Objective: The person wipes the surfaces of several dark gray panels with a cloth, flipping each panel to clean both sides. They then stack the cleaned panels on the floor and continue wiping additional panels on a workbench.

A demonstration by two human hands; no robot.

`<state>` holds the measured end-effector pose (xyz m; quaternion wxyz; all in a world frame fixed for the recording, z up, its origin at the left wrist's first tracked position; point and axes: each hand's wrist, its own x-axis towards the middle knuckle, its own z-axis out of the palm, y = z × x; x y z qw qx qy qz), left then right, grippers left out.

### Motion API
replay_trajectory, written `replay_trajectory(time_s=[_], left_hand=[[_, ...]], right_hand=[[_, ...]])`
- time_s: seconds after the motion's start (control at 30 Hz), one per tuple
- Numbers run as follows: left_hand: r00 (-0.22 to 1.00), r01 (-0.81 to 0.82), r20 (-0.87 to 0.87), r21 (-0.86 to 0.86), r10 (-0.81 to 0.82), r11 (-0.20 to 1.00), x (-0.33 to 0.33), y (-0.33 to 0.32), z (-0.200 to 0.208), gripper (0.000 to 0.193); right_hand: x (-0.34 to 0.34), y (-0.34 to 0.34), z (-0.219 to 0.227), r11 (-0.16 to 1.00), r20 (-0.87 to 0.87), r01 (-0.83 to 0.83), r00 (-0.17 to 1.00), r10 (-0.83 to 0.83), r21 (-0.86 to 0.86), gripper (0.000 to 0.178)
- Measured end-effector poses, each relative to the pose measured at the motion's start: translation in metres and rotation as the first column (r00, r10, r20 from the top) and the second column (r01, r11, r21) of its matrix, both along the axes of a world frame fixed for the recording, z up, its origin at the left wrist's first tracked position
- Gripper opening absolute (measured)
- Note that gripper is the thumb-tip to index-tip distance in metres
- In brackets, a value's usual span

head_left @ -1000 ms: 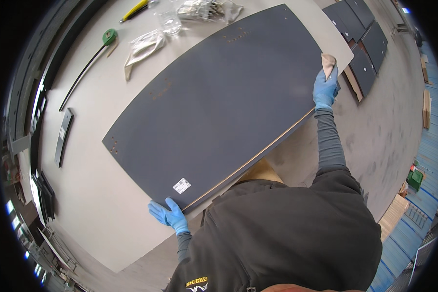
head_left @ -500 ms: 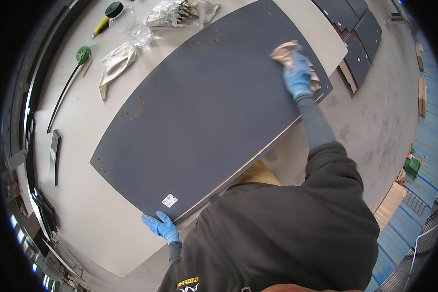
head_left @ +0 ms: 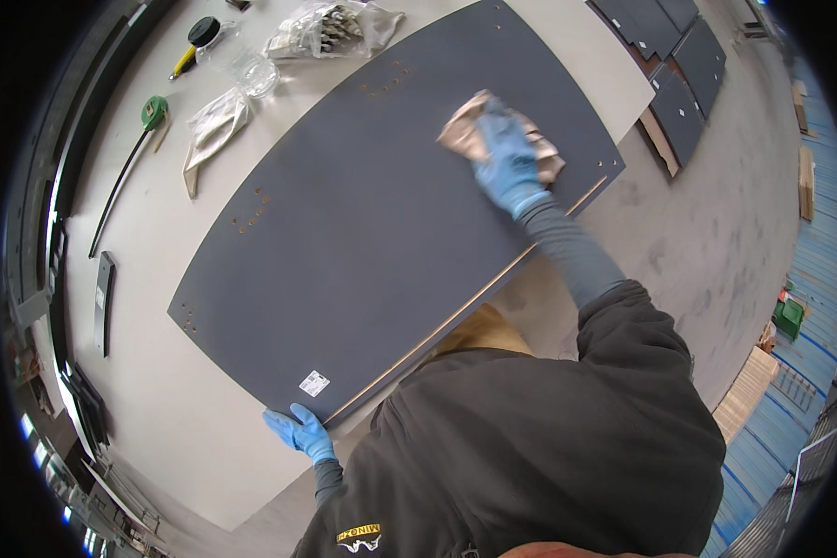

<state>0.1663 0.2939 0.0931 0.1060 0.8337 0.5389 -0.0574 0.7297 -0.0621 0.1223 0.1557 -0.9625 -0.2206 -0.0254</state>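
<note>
A large dark grey panel (head_left: 372,223) with curved ends and small drilled holes near its edges lies flat before me. My right hand (head_left: 510,167), in a blue glove, presses a crumpled pinkish-beige cloth (head_left: 462,138) onto the panel's right part; the cloth sticks out on both sides of the fingers, slightly blurred. At the panel's near left corner rests my left hand (head_left: 299,433), also gloved in blue, fingers stretched out and thumb apart, touching the edge. Close to it a white label (head_left: 314,383) is stuck on the panel. A pale groove (head_left: 456,330) runs along the near edge.
The pale table (head_left: 149,409) carries a green tape measure (head_left: 154,112), a white cloth bag (head_left: 218,128), a clear jar (head_left: 246,67), a yellow-handled tool (head_left: 184,61), a plastic bag of metal parts (head_left: 337,33) and a narrow dark strip (head_left: 104,304). More dark panels (head_left: 676,121) are at the far right.
My right hand has swept the cloth leftward and slightly nearer across the panel. The panel has shifted a little to the left, with my left hand staying at its corner.
</note>
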Motion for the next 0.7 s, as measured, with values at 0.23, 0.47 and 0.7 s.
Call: replay_trajectory(time_s=[0.23,0.47,0.7], left_hand=[[0.999,0.018,-0.038,0.004,-0.018,1.000,0.001,0.001,0.002,0.084],[1.000,0.025,-0.013,-0.002,-0.025,1.000,-0.003,0.003,-0.002,0.082],[0.997,0.042,0.057,-0.017,-0.041,0.999,-0.002,0.002,-0.001,0.082]], right_hand=[[0.012,-0.024,0.018,0.756,-0.280,0.267,0.953,-0.115,0.598,0.043],[0.084,-0.092,0.024,0.705,-0.754,0.700,0.402,-0.519,-0.112,0.022],[0.097,-0.069,0.024,0.718,-0.693,0.674,0.436,-0.574,-0.171,0.032]])
